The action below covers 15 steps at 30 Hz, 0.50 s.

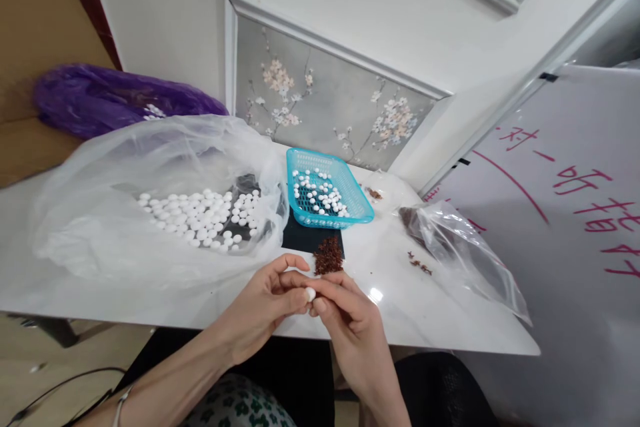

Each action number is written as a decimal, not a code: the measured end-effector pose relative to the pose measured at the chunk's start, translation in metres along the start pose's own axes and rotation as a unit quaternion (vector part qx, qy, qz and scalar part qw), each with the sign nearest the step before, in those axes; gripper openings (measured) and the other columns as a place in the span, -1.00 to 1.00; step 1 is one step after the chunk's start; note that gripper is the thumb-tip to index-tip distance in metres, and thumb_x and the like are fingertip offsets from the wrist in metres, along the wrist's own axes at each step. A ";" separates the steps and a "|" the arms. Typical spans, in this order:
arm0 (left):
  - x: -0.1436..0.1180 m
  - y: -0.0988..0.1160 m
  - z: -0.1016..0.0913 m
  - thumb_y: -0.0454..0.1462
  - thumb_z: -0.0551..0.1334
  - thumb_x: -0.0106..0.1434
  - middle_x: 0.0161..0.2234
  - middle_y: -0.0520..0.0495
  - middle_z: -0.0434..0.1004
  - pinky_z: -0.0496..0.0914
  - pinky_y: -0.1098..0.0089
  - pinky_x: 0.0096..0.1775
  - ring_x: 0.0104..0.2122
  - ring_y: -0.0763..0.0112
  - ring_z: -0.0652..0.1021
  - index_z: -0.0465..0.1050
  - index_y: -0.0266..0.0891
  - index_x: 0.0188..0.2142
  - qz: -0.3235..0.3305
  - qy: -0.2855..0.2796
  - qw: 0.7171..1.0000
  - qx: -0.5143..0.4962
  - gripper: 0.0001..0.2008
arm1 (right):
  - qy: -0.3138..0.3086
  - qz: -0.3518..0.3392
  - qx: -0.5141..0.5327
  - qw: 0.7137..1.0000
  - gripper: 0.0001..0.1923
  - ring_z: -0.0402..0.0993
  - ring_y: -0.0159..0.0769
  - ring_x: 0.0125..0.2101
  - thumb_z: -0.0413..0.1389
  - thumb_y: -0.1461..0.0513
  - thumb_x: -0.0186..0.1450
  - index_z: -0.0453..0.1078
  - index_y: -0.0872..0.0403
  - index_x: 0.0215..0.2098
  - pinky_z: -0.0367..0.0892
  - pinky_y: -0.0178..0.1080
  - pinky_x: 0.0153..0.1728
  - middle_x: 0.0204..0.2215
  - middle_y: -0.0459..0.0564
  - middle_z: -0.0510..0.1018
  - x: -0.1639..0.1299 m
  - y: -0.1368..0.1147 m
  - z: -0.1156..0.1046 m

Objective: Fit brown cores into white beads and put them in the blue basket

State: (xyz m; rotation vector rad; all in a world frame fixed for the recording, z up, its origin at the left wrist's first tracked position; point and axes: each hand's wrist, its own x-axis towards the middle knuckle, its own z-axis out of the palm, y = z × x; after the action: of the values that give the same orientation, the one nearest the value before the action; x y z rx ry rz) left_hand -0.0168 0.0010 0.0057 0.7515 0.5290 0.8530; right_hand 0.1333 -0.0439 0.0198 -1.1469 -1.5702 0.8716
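Observation:
A small white ball [311, 294] is pinched between the thumb and fingers of my left hand [275, 293], just over the table's front part. My right hand [350, 310] meets it from the other side, its thumb and forefinger closed together at the ball's edge. Whatever those right fingertips hold is too small or hidden to make out. Right behind my hands lies a heap of small reddish-brown dried bits [329, 255], partly on a black sheet [307, 239]. A blue plastic basket [360, 212] with many white balls stands beyond the heap.
To the left, a large clear plastic bag [100, 213] lies spread open with many white balls [200, 213]. A purple bag [125, 97] sits behind it. At right are a clear bag of brown material [465, 253] and scattered brown bits [419, 264]. A whiteboard [565, 267] borders the table's right side.

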 end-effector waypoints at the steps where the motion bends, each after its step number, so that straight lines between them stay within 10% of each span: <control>1: 0.000 0.000 0.000 -0.38 0.36 0.10 -0.49 0.11 0.51 0.28 0.56 -0.37 -0.50 0.63 0.43 0.36 -0.20 -0.24 0.003 0.000 1.000 0.000 -0.74 | -0.005 -0.001 -0.001 1.000 -0.70 0.39 -0.38 -0.31 0.06 0.31 0.34 0.48 -0.13 -0.04 0.33 -0.34 -0.27 -0.32 -0.08 0.43 0.000 0.001 -0.001; 15: 0.000 -0.002 -0.003 -0.28 0.42 0.02 -0.52 0.10 0.44 0.24 0.54 -0.38 -0.51 0.61 0.39 0.40 -0.26 -0.32 -0.001 -0.009 1.000 0.025 -0.74 | 0.018 -0.024 -0.010 0.999 -0.73 0.44 -0.31 -0.33 0.04 0.35 0.31 0.52 -0.02 -0.16 0.36 -0.29 -0.31 -0.33 -0.03 0.47 -0.003 0.000 0.002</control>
State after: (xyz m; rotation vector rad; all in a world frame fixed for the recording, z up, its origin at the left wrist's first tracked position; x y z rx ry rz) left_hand -0.0179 0.0010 0.0020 0.8032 0.5370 0.8338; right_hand 0.1313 -0.0472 0.0181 -1.1281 -1.5742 0.8001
